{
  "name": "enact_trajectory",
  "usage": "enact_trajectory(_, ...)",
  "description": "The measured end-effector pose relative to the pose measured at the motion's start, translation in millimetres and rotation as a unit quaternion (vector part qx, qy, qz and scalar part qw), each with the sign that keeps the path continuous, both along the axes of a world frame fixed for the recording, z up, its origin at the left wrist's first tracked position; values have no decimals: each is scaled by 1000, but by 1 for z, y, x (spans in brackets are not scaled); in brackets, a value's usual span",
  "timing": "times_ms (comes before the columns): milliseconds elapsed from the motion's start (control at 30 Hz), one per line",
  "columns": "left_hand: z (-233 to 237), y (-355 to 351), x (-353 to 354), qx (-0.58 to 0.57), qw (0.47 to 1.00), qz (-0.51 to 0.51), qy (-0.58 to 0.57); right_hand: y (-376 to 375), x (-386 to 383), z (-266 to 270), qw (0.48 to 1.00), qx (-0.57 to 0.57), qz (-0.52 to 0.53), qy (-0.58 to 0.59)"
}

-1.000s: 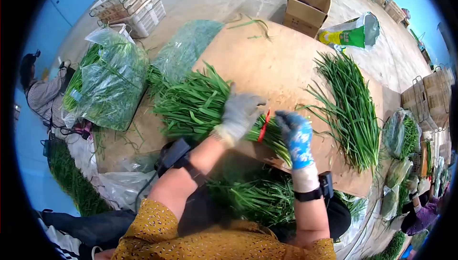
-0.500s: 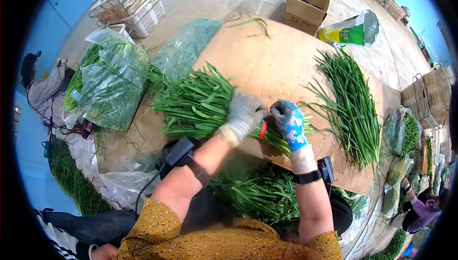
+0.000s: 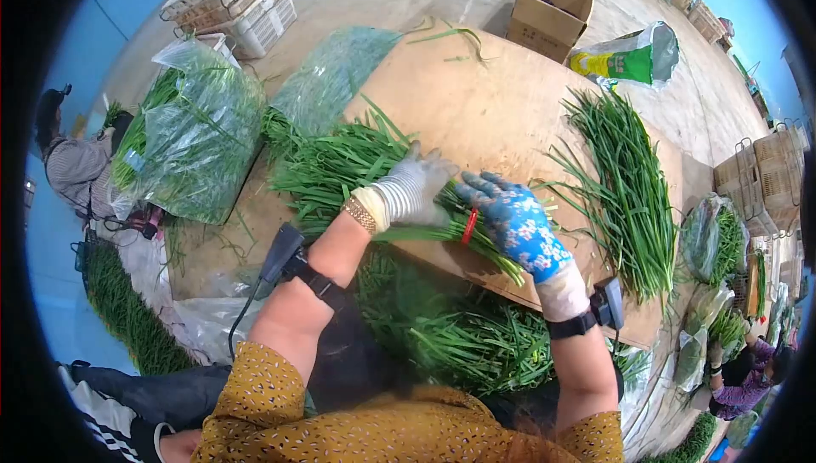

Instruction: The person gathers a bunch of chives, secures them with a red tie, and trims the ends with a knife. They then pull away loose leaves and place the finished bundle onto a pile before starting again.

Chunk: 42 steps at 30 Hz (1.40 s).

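Note:
A bundle of Chinese chives lies across the wooden board, its leaves to the left and pale stem ends to the right. A red tie circles it near the stems. My left hand, in a grey-white glove, rests on the bundle left of the tie with its fingers spread. In a blue flowered glove, my right hand is at the stems just right of the tie, its fingers stretched out. Neither hand is closed round anything. Looser chives lie on the board's right side.
Chives in a plastic bag stand at left, near stacked crates. A cardboard box and a green-yellow bag are beyond the board. More chives lie below its front edge. Co-workers sit at both sides.
Both hands were pinched close together at the red tie. Now they have let go and opened, the left one drawn slightly left and the right one lying flatter by the stems.

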<state>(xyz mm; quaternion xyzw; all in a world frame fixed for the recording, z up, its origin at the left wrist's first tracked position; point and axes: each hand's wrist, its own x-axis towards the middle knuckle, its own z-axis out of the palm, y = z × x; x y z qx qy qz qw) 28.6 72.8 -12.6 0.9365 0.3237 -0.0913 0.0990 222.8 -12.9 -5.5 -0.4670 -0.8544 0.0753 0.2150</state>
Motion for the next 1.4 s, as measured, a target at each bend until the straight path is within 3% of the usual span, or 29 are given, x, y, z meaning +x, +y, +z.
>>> enact_trajectory(33, 3, -1, 0, -2, 1000, -13, 13, 8, -4, -10, 1000, 21, 16, -12)
enact_trajectory(133, 11, -6, 9, -5, 998, -48, 48, 17, -17, -12, 992, -102, 6, -74)
enact_trajectory(167, 9, -10, 16, -32, 997, -36, 68, 18, -17, -16, 993, -2, 19, -113)
enact_trajectory(300, 4, -24, 24, 41, 983, -56, 172, 24, -19, -17, 985, -7, -27, -171)
enact_trajectory(500, -2, -27, 24, 56, 984, -49, 163, 30, -25, -17, 983, -39, -27, -178)
enact_trajectory(733, -6, -39, 18, 30, 996, 15, 85, 12, -52, -17, 953, -100, -166, -235)
enact_trajectory(833, -4, -46, 18, 3, 998, 61, 16, -2, -51, -12, 967, -62, -163, -188)
enact_trajectory(933, -10, -57, 20, 93, 991, 82, -53, -7, -44, -5, 953, -19, -222, -208)
enact_trajectory(1000, -8, -56, 25, 217, 962, 112, -125, -9, -33, 14, 941, 48, -261, -209)
enact_trajectory(1067, 0, -49, 40, 328, 918, 172, -142, -4, -25, 44, 933, 141, -310, -115)
enact_trajectory(1133, 49, -62, 53, 326, 891, 227, -219, 0, -24, 88, 921, 238, -307, 13)
enact_trajectory(1200, 99, -85, 68, 286, 857, 272, -330, -3, -21, 139, 899, 301, -317, 4)
enact_trajectory(1267, 134, -117, 68, 231, 857, 245, -391, -13, -11, 181, 878, 331, -344, -16)
enact_trajectory(1300, 146, -134, 58, 200, 846, 214, -446, -21, -2, 198, 874, 380, -303, 21)
enact_trajectory(1333, 149, -144, 45, 153, 799, 184, -552, -30, 7, 212, 865, 425, -260, 56)
enact_trajectory(1367, 156, -152, 35, -66, 708, 211, -670, -40, 12, 222, 866, 426, -250, 85)
enact_trajectory(1400, 162, -157, 27, -284, 571, 221, -738, -50, 15, 231, 869, 422, -244, 84)
